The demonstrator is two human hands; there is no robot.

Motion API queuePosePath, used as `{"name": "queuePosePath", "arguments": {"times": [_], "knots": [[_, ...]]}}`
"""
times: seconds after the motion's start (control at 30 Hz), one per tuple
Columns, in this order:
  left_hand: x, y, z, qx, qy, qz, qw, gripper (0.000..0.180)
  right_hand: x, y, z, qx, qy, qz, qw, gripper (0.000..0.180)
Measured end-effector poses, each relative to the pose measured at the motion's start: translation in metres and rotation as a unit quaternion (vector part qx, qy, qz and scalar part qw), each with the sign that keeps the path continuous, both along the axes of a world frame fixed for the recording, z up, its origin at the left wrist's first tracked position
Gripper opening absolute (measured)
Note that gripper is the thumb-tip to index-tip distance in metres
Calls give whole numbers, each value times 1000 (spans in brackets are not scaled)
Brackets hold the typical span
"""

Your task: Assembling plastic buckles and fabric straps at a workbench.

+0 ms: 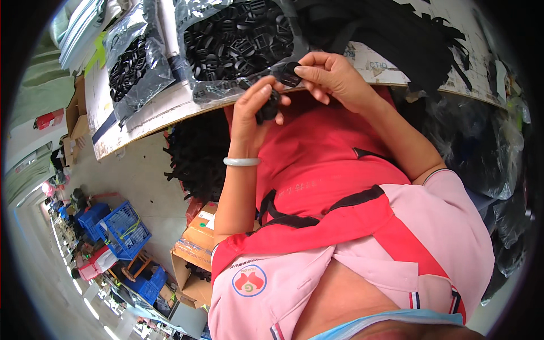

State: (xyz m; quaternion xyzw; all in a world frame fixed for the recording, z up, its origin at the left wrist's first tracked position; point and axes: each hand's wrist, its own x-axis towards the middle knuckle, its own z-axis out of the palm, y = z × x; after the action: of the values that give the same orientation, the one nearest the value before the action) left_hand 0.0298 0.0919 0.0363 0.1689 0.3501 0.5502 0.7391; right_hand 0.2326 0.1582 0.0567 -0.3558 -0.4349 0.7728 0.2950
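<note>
In front of my chest, at the table's near edge, both hands are raised close together. My right hand (337, 79) pinches a black plastic buckle (290, 75) between thumb and fingertips. My left hand (255, 109) curls around more black buckles (268, 107), partly hidden by its fingers; its fingertips come close to the buckle in my right hand. Just beyond them lies an open clear plastic bag (212, 93) full of loose black buckles (238, 42).
A second clear bag (153, 76) of small black parts lies left on the white table (175, 96). Black straps (391, 42) are piled right and overhang the edge. Below left are a dark strap bundle (198, 153), cardboard boxes (195, 243) and blue crates (127, 229).
</note>
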Motion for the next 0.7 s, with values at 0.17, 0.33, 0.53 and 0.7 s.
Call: {"name": "queuePosePath", "arguments": {"times": [0.17, 0.33, 0.53, 0.7], "knots": [[33, -27, -12, -41, 50, -23, 998, 25, -10, -40, -25, -31, 76, -49, 995, 15], [35, -32, -21, -80, -48, 3, 996, 24, 5, -41, -9, 109, -2, 18, 994, 19], [18, -32, -2, -103, -36, 3, 994, 25, 68, 39, 5, 735, -442, -80, 508, 26], [21, -35, -18, -73, -4, -48, 996, 21, 77, 51, -7, 680, -454, -17, 576, 28]]}}
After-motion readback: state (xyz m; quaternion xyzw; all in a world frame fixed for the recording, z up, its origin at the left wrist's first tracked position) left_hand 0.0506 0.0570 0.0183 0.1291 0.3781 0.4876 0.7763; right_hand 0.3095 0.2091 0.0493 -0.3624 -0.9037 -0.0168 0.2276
